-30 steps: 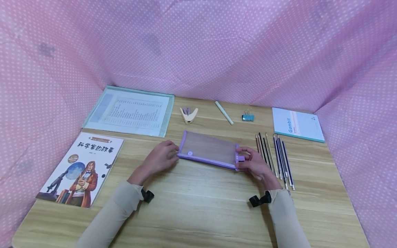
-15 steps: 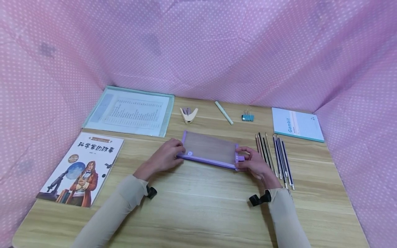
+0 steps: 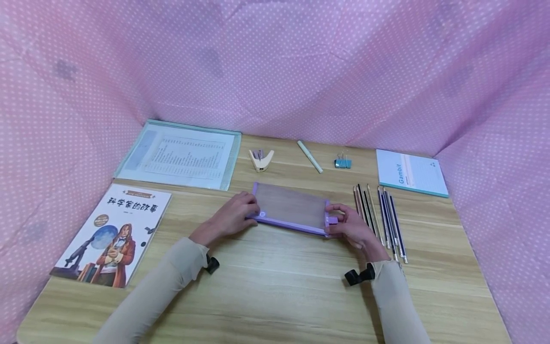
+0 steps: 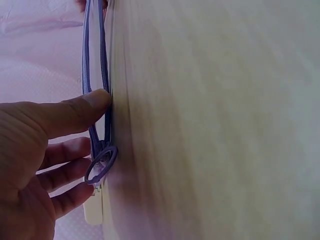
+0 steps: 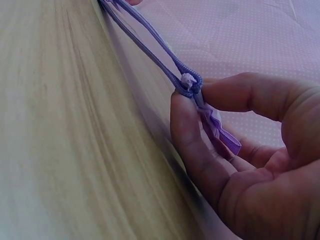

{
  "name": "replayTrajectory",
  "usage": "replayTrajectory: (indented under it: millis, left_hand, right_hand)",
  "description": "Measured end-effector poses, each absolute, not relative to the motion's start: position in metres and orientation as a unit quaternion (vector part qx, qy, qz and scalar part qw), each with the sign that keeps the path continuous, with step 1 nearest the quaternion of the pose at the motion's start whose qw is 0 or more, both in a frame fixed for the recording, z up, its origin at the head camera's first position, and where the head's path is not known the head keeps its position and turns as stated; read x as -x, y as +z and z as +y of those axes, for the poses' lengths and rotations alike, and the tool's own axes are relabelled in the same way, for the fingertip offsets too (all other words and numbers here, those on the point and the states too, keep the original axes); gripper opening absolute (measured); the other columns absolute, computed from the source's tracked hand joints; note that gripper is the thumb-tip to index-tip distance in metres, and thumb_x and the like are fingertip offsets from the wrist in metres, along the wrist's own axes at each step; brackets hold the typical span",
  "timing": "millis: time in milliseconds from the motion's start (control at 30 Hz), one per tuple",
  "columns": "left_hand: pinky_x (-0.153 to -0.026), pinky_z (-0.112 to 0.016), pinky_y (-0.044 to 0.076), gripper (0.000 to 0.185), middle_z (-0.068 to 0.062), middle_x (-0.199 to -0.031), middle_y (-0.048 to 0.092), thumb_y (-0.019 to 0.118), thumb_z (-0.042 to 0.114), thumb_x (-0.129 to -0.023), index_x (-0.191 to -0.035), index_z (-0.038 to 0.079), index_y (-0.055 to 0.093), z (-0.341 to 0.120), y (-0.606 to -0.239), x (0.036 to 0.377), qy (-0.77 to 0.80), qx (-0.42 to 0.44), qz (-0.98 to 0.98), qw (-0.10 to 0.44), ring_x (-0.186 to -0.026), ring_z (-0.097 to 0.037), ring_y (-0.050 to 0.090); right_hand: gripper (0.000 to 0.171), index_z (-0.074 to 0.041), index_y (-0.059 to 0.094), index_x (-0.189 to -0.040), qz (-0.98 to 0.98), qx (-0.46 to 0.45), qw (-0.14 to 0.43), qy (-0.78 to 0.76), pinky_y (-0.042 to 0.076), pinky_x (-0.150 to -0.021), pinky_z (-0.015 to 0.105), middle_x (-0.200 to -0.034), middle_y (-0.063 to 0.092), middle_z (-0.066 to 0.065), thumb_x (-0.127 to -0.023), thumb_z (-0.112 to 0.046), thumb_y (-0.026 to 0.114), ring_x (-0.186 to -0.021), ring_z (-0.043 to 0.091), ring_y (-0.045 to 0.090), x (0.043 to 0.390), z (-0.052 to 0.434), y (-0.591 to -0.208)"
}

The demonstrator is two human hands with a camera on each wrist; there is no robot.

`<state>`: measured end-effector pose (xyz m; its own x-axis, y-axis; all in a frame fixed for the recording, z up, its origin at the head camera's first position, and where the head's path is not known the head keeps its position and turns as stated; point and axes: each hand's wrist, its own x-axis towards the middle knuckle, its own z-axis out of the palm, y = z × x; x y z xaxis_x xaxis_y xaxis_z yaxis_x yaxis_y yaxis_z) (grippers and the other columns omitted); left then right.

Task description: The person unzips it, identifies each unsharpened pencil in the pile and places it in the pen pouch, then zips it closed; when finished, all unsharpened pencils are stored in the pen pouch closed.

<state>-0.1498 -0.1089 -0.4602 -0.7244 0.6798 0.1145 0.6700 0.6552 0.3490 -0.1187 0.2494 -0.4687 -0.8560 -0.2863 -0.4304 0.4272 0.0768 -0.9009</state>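
Rightward my left hand (image 3: 234,212) has moved, pinching the purple mesh zipper pouch (image 3: 292,208) on the table (image 3: 275,296); my right hand (image 3: 350,227) pinches its other end. Likely light, floppy; best held by its zipper ends (image 5: 196,80).

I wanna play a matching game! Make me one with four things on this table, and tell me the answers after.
1. Pouch
2. Clip
3. Book
4. Pencils

A. In two groups
B. White cover with pictures
C. Between left hand and right hand
D. Teal, with wire handles

Pairs: 1-C, 2-D, 3-B, 4-A
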Motion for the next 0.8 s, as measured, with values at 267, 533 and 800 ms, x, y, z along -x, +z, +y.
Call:
replayTrajectory:
  millis: [267,533,800]
  left_hand:
    - [-0.088,-0.036,0.050,0.016,-0.006,-0.100,0.067,0.079,0.019,-0.083,-0.094,0.009,0.076,-0.108,-0.461,0.150,0.183,-0.380,0.906,0.017,-0.096,-0.021,0.057]
    - [-0.089,-0.038,0.051,0.014,-0.007,-0.100,0.069,0.077,0.019,-0.085,-0.095,0.009,0.075,-0.108,-0.462,0.150,0.175,-0.387,0.905,0.014,-0.097,-0.022,0.059]
    - [-0.085,-0.036,0.051,0.009,-0.006,-0.097,0.070,0.074,0.016,-0.087,-0.093,0.010,0.075,-0.107,-0.460,0.149,0.159,-0.386,0.908,0.013,-0.092,-0.021,0.059]
  right_hand:
    - [0.063,0.009,0.036,-0.139,0.703,-0.045,0.267,-0.657,0.062,-0.074,0.030,-0.097,0.062,0.008,-0.083,0.014,0.064,-0.083,0.018,0.068,0.118,0.249,-0.465]
    - [0.059,0.000,0.040,-0.144,0.775,-0.057,0.252,-0.576,0.061,-0.082,0.035,-0.123,0.057,0.026,-0.090,0.000,0.065,-0.091,0.019,0.068,0.114,0.249,-0.453]
    - [0.056,-0.002,0.043,-0.143,0.812,-0.061,0.229,-0.533,0.060,-0.085,0.036,-0.135,0.053,0.027,-0.093,-0.009,0.065,-0.106,0.024,0.064,0.108,0.249,-0.446]
